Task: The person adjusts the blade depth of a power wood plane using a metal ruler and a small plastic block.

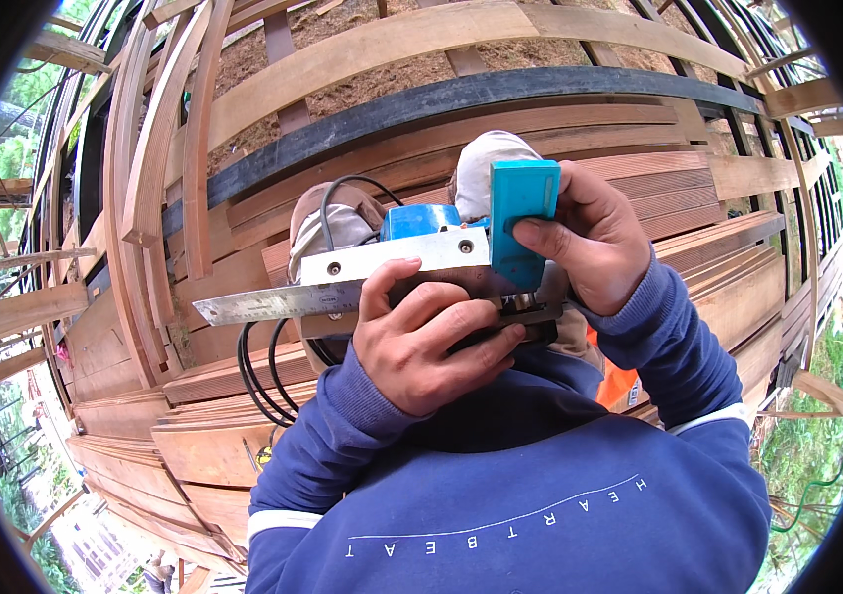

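Observation:
What looks like a blue electric hand planer (419,220) rests across my lap between my knees, its silver metal plate (392,263) turned up toward me. A try square with a turquoise stock (523,213) lies against the plate. Its steel blade (243,305) runs along the plate's near edge and sticks out past the left end. My left hand (431,342) is wrapped over the planer's near side, the index fingertip pressing on the metal plate. Between thumb and fingers, my right hand (599,243) pinches the square's stock. The left hand hides part of the planer's underside.
Stacked wooden boards (639,188) lie around and under me. A black cable (255,371) loops at my left. Long planks (159,148) lean at the far left, and a dark metal beam (362,124) crosses ahead. Something orange (617,381) shows beside my right forearm.

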The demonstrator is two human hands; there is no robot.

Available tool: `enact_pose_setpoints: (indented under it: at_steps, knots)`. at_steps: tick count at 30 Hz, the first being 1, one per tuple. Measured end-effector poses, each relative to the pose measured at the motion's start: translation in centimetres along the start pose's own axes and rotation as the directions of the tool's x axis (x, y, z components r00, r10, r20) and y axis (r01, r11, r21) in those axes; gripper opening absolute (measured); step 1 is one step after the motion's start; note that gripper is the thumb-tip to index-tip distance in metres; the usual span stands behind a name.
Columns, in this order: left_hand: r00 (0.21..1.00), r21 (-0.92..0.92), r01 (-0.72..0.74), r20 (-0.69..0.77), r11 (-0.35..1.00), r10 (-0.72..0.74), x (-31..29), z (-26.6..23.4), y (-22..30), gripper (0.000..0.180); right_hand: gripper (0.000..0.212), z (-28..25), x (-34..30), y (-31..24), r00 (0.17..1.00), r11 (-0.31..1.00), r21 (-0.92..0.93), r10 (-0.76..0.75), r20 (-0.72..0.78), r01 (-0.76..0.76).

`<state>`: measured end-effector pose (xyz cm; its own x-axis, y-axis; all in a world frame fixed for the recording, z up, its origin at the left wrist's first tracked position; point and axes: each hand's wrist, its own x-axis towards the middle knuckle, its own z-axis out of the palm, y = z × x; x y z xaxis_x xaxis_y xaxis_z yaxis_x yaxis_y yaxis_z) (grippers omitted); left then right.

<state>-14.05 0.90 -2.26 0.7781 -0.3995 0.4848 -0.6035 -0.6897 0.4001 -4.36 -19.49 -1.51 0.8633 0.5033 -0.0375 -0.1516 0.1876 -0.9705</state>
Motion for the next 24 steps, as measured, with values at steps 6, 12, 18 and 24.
enact_pose_setpoints:
  at_steps: [6, 12, 18, 24]
  knots:
    - [1.000, -0.016, 0.019, -0.003, 1.000, -0.019, -0.1, 0.1, -0.1, 0.045, 0.024, -0.1, 0.6, 0.1, 1.000, 0.999, 0.034, -0.022, -0.018, 0.023]
    - [1.000, -0.032, 0.015, 0.006, 0.999, -0.014, 0.0, 0.1, -0.1, 0.047, 0.023, -0.4, 1.1, 0.2, 0.999, 0.999, -0.041, -0.038, -0.029, 0.036]
    - [1.000, -0.033, 0.014, 0.021, 0.999, -0.014, 0.1, 0.0, -0.1, 0.048, 0.022, -0.3, 1.3, 0.2, 0.998, 0.997, -0.056, -0.052, -0.029, 0.050]
    - [1.000, -0.044, 0.012, 0.017, 0.999, -0.011, 0.2, 0.0, -0.1, 0.048, 0.021, -0.3, 1.3, 0.3, 0.998, 0.998, -0.053, -0.043, -0.036, 0.041]
